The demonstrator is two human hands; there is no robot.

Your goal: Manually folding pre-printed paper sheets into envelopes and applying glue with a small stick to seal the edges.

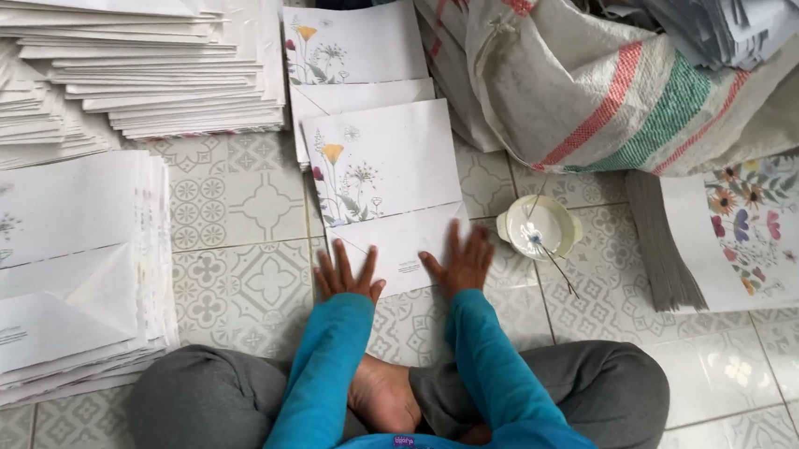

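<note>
envelope on floor ahead, stacks left, small bowl right, sack behind bowl

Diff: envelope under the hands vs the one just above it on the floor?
The near envelope is fully visible, with both hands, left and right, flat on its open flap. The far envelope is untouched and partly covered by the near one. Both are white with flower prints at left.

My left hand and right hand cover the near edge of the folded envelope, so its lower flap is partly hidden. At nine o'clock, the stack of envelopes runs off the frame. At one o'clock, the woven sack is cut by the top edge. Print on the flaps is too small to tell.
</note>
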